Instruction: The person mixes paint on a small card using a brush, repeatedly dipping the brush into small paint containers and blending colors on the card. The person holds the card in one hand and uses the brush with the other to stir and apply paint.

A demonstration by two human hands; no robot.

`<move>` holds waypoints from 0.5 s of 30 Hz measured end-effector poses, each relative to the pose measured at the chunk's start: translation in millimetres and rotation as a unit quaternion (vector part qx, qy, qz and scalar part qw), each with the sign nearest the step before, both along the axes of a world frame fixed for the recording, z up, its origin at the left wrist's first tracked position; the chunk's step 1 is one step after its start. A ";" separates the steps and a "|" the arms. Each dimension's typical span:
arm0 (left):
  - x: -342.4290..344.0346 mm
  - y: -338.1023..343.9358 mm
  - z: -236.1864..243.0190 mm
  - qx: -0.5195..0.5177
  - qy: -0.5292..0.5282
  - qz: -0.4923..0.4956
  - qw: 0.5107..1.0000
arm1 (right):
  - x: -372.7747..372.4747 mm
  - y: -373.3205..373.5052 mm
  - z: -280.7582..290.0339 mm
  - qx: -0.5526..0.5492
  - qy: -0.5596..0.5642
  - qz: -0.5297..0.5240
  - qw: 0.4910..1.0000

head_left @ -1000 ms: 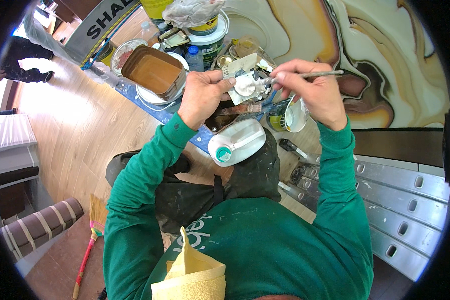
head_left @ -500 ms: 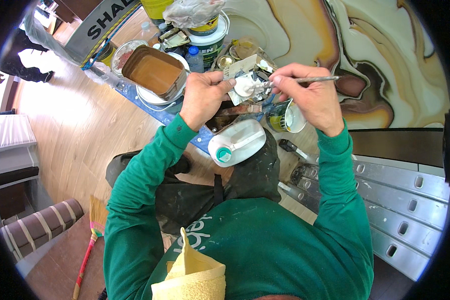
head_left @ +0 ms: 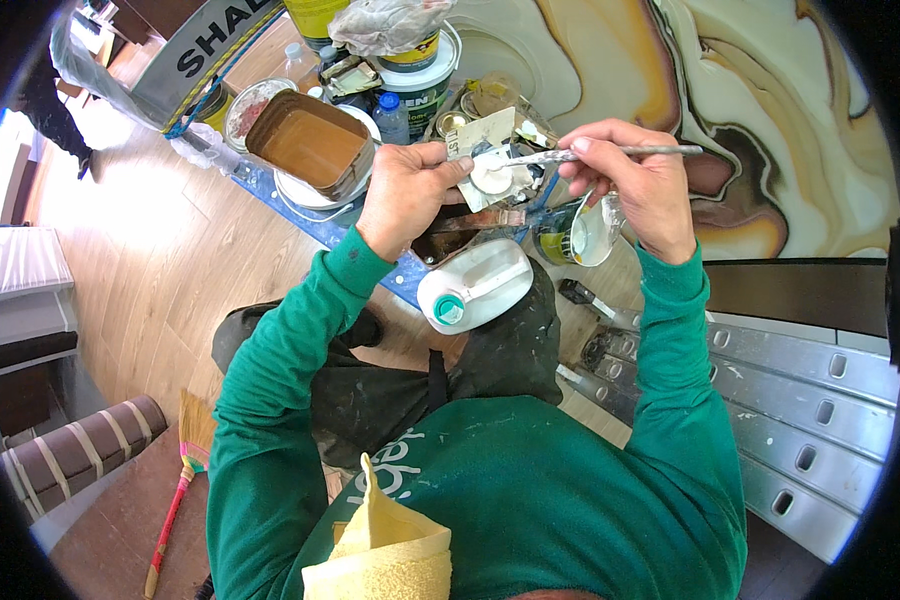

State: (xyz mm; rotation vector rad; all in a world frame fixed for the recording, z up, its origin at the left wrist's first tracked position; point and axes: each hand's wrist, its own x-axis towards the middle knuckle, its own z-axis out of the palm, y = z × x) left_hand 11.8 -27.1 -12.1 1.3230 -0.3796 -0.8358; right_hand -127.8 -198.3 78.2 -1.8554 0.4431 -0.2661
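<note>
My left hand (head_left: 408,198) pinches the edge of a flat cream card (head_left: 492,130) that carries a thick round dab of white paint (head_left: 488,176). In my right hand (head_left: 638,182) is a thin paintbrush (head_left: 660,150), held near its middle like a pencil. Its whitened tip lies over the paint on the card. Beneath my hands stand a container with brown residue (head_left: 438,246) and a wide brush across it. A small paint-smeared bucket (head_left: 592,236) is below my right hand. Closer to me, a white jug (head_left: 482,286) with a teal cap leans by my leg.
A brown-filled square tub (head_left: 315,145) rests on a white bucket at left. Paint pails (head_left: 420,90) and bottles crowd behind. A marbled panel (head_left: 750,120) rises at right, above an aluminium ladder (head_left: 810,410). A broom (head_left: 182,490) lies lower left. Another person's leg (head_left: 55,120) shows far left.
My right hand has drawn slightly right and the brush has turned flatter, its tip lifting back from the dab. My left hand holds nearly still. The other person's leg has shifted.
</note>
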 end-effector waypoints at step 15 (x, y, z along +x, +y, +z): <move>1.3 -1.1 4.7 -0.005 0.038 -0.029 0.999 | -16.0 13.3 -22.0 -0.014 -0.049 -0.017 0.999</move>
